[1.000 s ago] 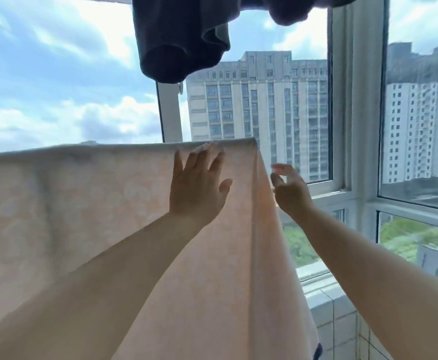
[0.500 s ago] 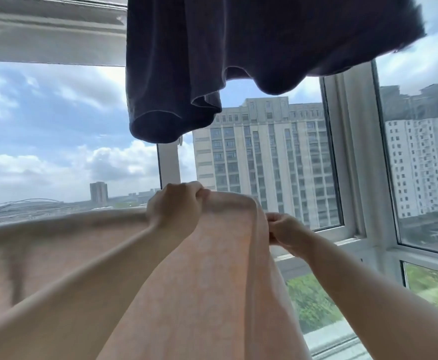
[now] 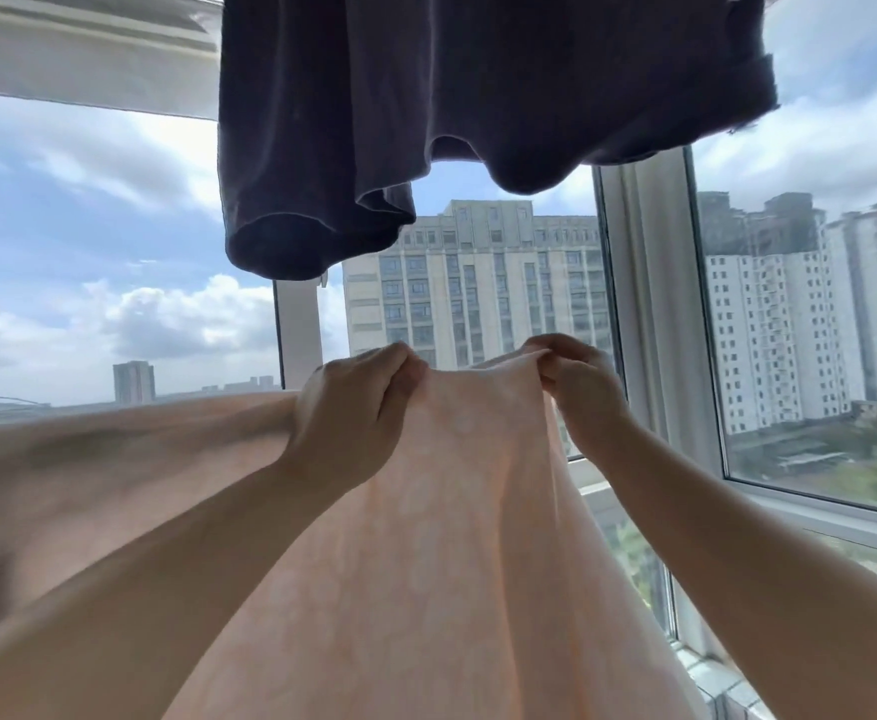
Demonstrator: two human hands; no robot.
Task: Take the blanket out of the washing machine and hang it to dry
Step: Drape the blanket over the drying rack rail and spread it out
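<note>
The pale peach patterned blanket (image 3: 457, 537) is held up before the white-framed window (image 3: 649, 314); its top edge is pinched by the curled left hand (image 3: 353, 407) and the curled right hand (image 3: 579, 392); a dark navy garment (image 3: 426, 106) is hung overhead.

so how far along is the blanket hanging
Done: the peach blanket is out of the machine and up by the window, its top edge running off to the left. In hand: the left hand and right hand each grip that edge near its right end, under a dark garment hanging above. Left: letting go once it hangs straight; what carries it is hidden.
</note>
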